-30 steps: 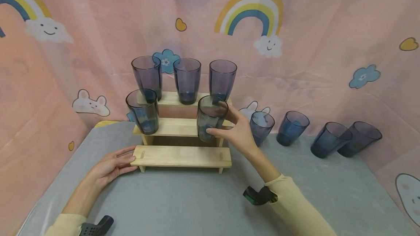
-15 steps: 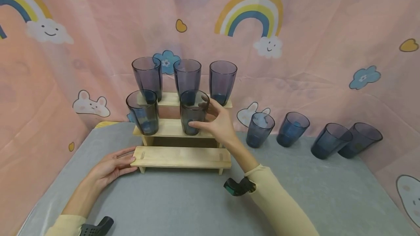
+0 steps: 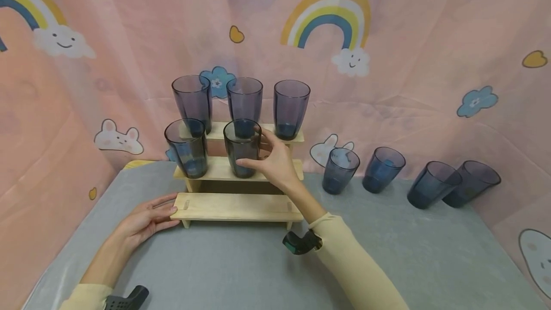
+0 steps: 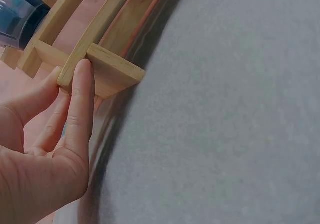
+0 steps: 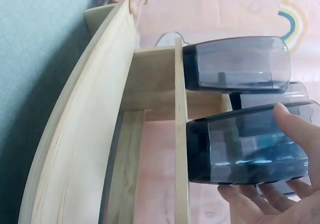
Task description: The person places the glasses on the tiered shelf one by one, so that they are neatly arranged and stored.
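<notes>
With thumb and fingers, my right hand grips a blue-tinted drinking glass upright at the middle shelf of a three-step wooden rack. In the right wrist view the base of this held glass meets the shelf board. Left of it on the same step stands another glass. Three more glasses line the top step, among them the right-hand glass. My left hand pinches the left end of the lowest step; in the left wrist view its thumb and fingers hold the board's end.
Several more glasses stand on the grey cloth right of the rack, the nearest glass close to my right arm. The two farthest right overlap in view. A pink patterned curtain hangs behind the table.
My right hand has carried its glass leftward along the middle step, from the right end to beside the left glass. The left hand keeps its hold on the rack.
</notes>
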### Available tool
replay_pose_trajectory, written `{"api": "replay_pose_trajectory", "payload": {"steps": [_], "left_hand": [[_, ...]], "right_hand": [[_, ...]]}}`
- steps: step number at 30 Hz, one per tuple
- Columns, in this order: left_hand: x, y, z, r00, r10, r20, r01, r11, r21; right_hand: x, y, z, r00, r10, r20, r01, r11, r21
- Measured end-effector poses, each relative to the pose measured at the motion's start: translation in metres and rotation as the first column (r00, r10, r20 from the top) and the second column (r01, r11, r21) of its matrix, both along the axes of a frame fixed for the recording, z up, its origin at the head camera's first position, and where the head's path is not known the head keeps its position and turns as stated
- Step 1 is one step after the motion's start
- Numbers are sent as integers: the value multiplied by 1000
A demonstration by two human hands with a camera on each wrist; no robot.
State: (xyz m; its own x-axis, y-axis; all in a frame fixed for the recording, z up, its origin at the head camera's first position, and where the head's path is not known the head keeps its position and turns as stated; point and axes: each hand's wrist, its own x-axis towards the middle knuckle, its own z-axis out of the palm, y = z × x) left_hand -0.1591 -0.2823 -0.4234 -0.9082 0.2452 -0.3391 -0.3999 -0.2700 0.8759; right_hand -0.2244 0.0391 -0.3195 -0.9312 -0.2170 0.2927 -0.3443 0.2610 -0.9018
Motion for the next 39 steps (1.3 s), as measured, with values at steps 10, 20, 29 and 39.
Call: {"api": "replay_pose_trajectory", "payload": {"steps": [10, 20, 29, 39], "left_hand": [[0, 2, 0, 1000, -9, 0, 9, 1000, 5], [1, 0, 0, 1000, 0, 6, 0, 1000, 0], [1, 0, -1, 1000, -11, -9, 11, 1000, -2], [0, 1, -1, 1000, -11, -14, 11, 1000, -4]], "right_hand": [[6, 16, 5, 995, 98, 9, -98, 995, -15], [26, 53, 36, 995, 50, -90, -39, 991, 129], [19, 108, 38, 988, -30, -150, 53, 987, 152], [11, 168, 11, 978, -185, -96, 200, 963, 181]]}}
